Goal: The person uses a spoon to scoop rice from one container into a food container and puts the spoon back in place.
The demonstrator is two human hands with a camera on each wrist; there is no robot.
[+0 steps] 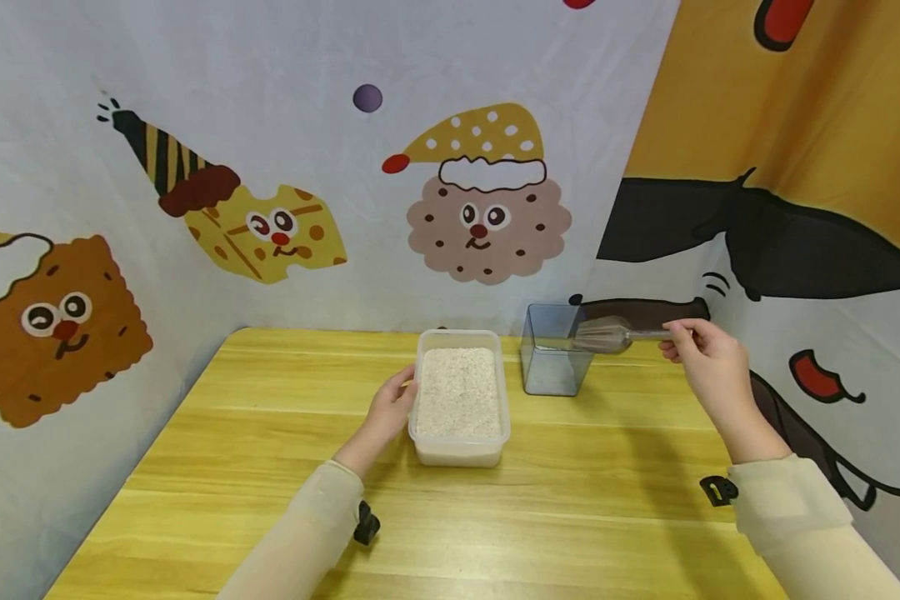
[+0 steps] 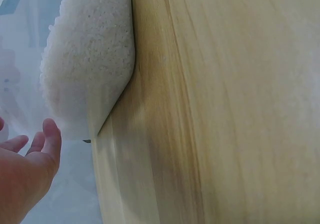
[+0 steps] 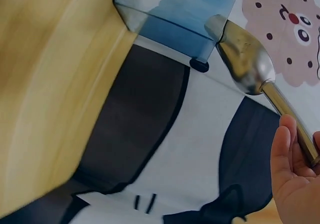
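Note:
A translucent plastic tub (image 1: 461,454) filled with rice (image 1: 461,392) stands on the wooden table. My left hand (image 1: 392,408) is at the tub's left side, its fingertips right at the wall near the rim. In the left wrist view, the fingers of the left hand (image 2: 30,169) are relaxed and slightly bent beside the clear wall. My right hand (image 1: 708,362) pinches the handle of a metal scoop (image 1: 603,335), held up nearly level. The scoop's blade (image 3: 245,59) points left and overlaps the rim of a bluish transparent square container (image 1: 551,367).
The square container stands right of the tub, near the table's back edge. Behind the wooden table (image 1: 270,467) hangs a white cloth (image 1: 270,100) printed with cartoon cookies and cheese. Another printed stretch of cloth (image 1: 832,208) closes in the right side.

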